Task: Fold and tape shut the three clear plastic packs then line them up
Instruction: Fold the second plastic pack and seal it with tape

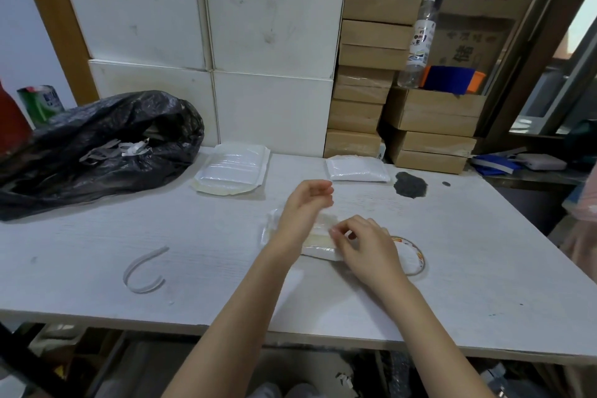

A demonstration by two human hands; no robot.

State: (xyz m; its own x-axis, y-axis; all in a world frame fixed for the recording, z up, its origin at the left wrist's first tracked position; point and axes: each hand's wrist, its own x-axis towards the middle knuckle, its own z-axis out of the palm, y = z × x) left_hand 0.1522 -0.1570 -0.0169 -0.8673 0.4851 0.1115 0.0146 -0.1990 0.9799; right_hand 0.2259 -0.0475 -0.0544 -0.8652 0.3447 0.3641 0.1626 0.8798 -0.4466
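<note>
A clear plastic pack (318,241) with white contents lies on the white table (200,236) in front of me, partly under my hands. My left hand (303,207) hovers over its left half with the wrist low and the fingertips curled together. My right hand (363,244) is at the pack's right end, thumb and forefinger pinched. A faint strip of clear tape (328,215) seems to run between the two sets of fingertips. A stack of unfolded packs (231,168) lies at the back left. One folded pack (355,168) lies at the back right.
A tape roll (412,257) lies just right of my right hand. A black rubbish bag (97,142) fills the table's left rear. A curled white strip (142,271) lies front left. A dark patch (410,184) marks the table at right. Stacked boxes (271,42) form the back wall.
</note>
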